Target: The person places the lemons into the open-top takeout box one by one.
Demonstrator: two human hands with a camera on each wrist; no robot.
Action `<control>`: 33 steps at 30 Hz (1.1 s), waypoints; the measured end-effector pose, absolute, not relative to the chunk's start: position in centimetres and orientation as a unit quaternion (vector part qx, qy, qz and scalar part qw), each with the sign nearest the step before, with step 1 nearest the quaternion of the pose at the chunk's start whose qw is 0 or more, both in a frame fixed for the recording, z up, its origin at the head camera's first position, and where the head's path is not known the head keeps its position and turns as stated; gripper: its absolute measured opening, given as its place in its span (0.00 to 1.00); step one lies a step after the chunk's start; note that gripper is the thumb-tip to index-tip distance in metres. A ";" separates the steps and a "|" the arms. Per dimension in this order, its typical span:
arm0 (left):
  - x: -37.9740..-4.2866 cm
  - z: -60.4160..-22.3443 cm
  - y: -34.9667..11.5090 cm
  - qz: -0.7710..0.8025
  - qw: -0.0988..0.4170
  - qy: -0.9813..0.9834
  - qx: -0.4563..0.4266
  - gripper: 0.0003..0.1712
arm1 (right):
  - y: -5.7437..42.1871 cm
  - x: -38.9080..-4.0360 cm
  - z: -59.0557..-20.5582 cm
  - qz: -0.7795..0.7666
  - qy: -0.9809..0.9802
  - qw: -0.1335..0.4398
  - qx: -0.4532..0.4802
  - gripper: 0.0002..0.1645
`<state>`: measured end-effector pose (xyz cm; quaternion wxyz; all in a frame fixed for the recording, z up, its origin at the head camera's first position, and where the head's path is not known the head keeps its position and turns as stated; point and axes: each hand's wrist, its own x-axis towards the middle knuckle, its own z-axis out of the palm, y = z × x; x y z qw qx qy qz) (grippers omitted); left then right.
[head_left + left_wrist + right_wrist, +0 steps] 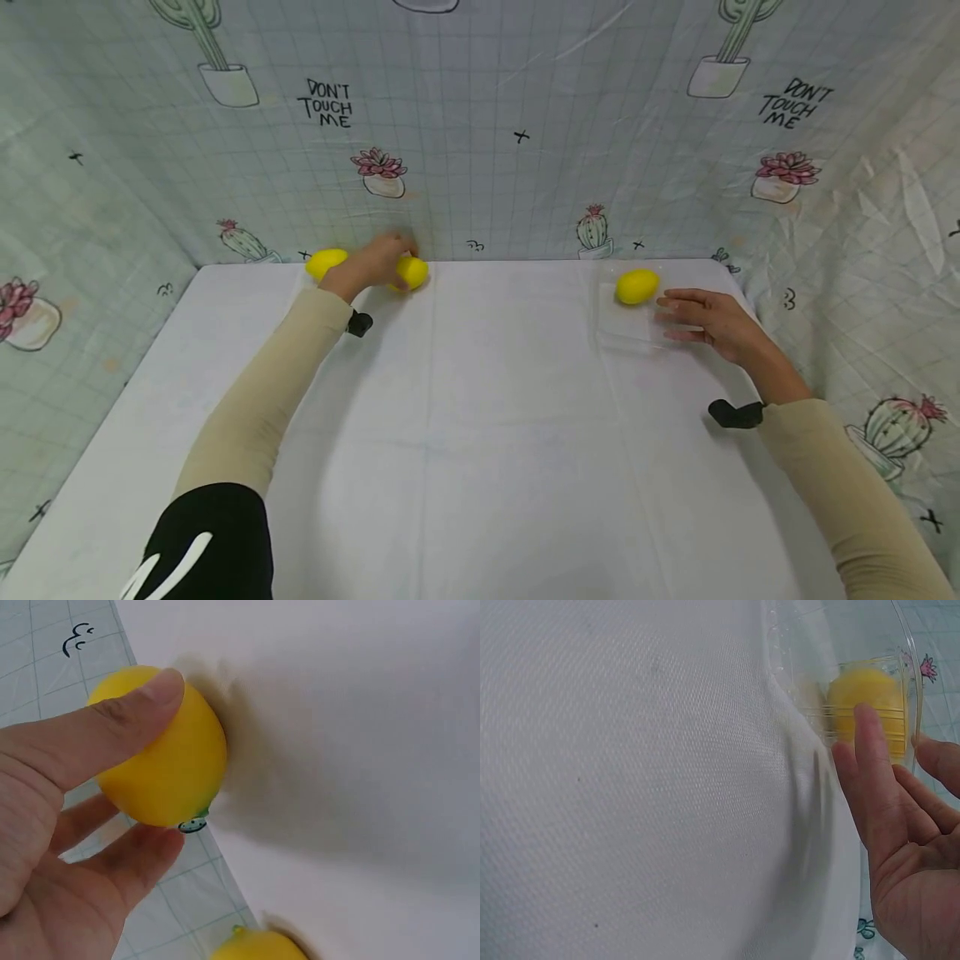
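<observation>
White tabletop [525, 417] bears a clear container [628, 331], far right, with the right hand [723, 325] spread at its right edge. Far left, the left hand [375, 265] pinches one lemon [414, 272]; a second lemon [637, 287] lies inside the container, a third lemon [326, 262] farther left.

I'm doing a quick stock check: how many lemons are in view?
3: one lemon in the left hand, a second lemon at the table's far edge, left of that hand, and a third lemon in the clear plastic container.
</observation>
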<state>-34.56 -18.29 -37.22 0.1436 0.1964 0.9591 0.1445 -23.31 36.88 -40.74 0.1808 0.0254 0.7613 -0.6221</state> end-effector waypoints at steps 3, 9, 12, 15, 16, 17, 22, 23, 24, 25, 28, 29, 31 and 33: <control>-34.4 -37.5 -18.5 0.164 0.149 0.955 0.197 0.32 | 36.9 -23.4 -40.8 -0.627 0.757 0.183 0.021 0.43; -33.9 -37.7 -18.5 0.169 0.137 0.953 0.210 0.38 | 36.8 -23.3 -40.7 -0.621 0.762 0.183 0.023 0.43; -33.5 -37.7 -18.4 0.156 0.113 0.954 0.229 0.40 | 36.7 -23.3 -40.7 -0.611 0.770 0.182 0.026 0.43; -33.0 -37.6 -18.2 0.159 0.086 0.955 0.236 0.38 | 36.6 -23.3 -40.7 -0.606 0.774 0.182 0.027 0.42; -32.8 -37.6 -18.1 0.164 0.080 0.955 0.236 0.37 | 36.6 -23.3 -40.7 -0.606 0.774 0.182 0.027 0.42; -32.6 -37.5 -18.0 0.169 0.075 0.954 0.234 0.36 | 36.6 -23.2 -40.7 -0.606 0.774 0.182 0.028 0.42; -31.7 -37.2 -17.4 0.202 0.058 0.951 0.226 0.36 | 36.8 -23.2 -40.7 -0.606 0.774 0.183 0.027 0.42; -31.5 -37.2 -17.2 0.206 0.054 0.950 0.227 0.36 | 36.8 -23.3 -40.7 -0.607 0.773 0.183 0.025 0.42; -31.3 -37.1 -17.0 0.210 0.052 0.949 0.229 0.36 | 36.9 -23.3 -40.8 -0.607 0.773 0.183 0.022 0.43; -31.1 -37.1 -16.9 0.214 0.049 0.948 0.233 0.36 | 36.9 -23.3 -40.8 -0.607 0.773 0.184 0.019 0.43; -30.5 -37.0 -16.4 0.223 0.044 0.942 0.247 0.36 | 37.1 -23.3 -40.9 -0.602 0.777 0.183 0.010 0.43; -30.2 -37.0 -16.3 0.227 0.043 0.940 0.251 0.36 | 37.2 -23.3 -41.0 -0.599 0.780 0.183 0.007 0.43; -29.8 -37.0 -15.9 0.232 0.039 0.936 0.260 0.36 | 37.3 -23.3 -41.1 -0.589 0.787 0.181 0.003 0.43; -29.5 -37.0 -15.6 0.230 0.036 0.935 0.269 0.36 | 37.4 -23.3 -41.2 -0.578 0.796 0.178 -0.002 0.42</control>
